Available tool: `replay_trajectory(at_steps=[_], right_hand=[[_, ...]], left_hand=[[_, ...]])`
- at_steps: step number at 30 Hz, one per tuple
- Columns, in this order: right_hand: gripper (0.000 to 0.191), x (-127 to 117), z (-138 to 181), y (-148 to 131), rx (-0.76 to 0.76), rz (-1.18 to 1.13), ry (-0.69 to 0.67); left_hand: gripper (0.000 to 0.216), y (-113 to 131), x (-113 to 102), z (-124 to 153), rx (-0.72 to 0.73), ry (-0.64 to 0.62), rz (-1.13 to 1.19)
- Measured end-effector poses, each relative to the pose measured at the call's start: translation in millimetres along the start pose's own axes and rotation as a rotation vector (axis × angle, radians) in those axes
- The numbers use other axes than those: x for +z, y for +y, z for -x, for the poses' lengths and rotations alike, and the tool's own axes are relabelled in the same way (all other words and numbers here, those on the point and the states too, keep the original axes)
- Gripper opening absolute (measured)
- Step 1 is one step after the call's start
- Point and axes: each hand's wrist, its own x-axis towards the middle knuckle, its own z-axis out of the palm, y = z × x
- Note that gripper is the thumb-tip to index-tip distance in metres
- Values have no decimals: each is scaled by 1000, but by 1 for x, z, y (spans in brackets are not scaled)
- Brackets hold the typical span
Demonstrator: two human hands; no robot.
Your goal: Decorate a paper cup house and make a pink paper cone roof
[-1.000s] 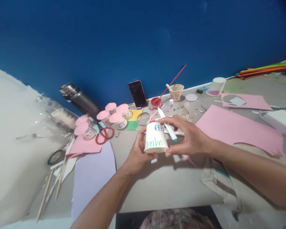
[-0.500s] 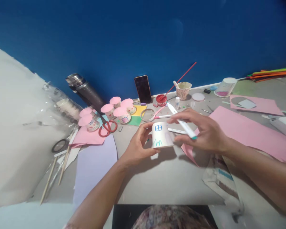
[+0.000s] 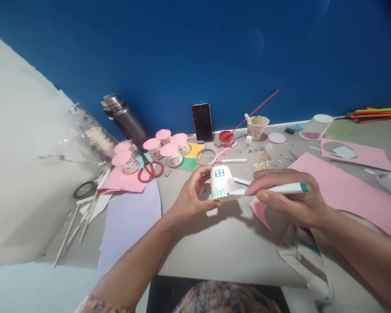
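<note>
Though upside-down, cup [image 3: 220, 183] in left hand [image 3: 191, 195]

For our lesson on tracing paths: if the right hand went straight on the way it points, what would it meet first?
Most likely the paper cup in the left hand: the marker in the right hand points at its lower side, though contact is unclear.
</note>
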Motion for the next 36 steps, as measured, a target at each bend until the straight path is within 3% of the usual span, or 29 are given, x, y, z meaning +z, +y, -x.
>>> replay_trajectory(at_steps=[4,9,15,19,26,32,36], right_hand=[[14,2,3,3,46,24,-33],[15,3,2,4,116,72,31],[17,0,-1,0,135,-4,-11],[19,1,-1,1,179,12,62],[31,0,-1,-1,264,-26,66],[22,0,4,11,259,60,272],[19,1,4,18,289,82,322]], left_hand=[[76,0,1,0,3,-3,-12],[76,-1,3,0,2,3,26],[78,-5,2,0,6,32,34],[77,-5,2,-1,2,18,87],[79,-6,3,-1,-9,25,89],[77,-6,2,1,11,53,-41],[74,-1,4,3,56,85,-235]])
